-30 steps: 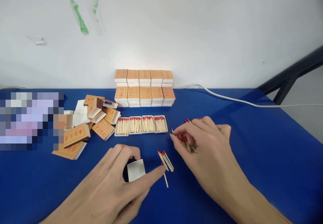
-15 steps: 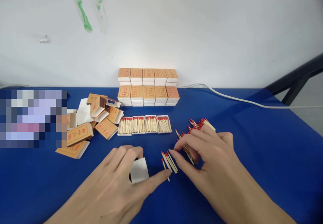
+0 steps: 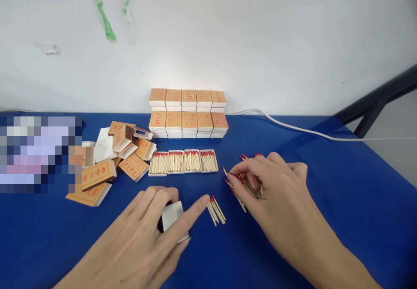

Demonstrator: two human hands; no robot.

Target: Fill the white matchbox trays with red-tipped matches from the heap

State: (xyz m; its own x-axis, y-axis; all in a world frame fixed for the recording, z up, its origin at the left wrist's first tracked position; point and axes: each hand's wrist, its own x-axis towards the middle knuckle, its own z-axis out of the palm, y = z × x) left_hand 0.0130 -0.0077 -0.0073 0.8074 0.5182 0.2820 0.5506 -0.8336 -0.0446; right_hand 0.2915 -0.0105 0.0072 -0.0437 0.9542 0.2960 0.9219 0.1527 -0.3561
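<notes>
My left hand (image 3: 150, 232) is closed around a small white matchbox tray (image 3: 173, 216), seen with its inside hidden. Its outstretched index finger reaches the red heads of a small row of loose matches (image 3: 216, 210) on the blue table. Further right, my right hand (image 3: 276, 202) bends over a pile of red-headed matches (image 3: 250, 184), partly covering it. Its thumb and index finger pinch a match (image 3: 224, 171) at the pile's left edge. Behind the hands, several open trays (image 3: 176, 162) filled with matches stand side by side.
Closed matchboxes (image 3: 189, 121) are stacked in two rows near the white wall. To the left lies a heap of orange matchbox sleeves (image 3: 97, 175), beside a pixelated area. A white cable (image 3: 293, 130) runs along the table's back, with a dark metal bar (image 3: 374, 102) at right.
My right hand has moved from the small row of matches to the pile. My left index finger has shifted from the row's lower end up to the heads, and the held tray has tilted.
</notes>
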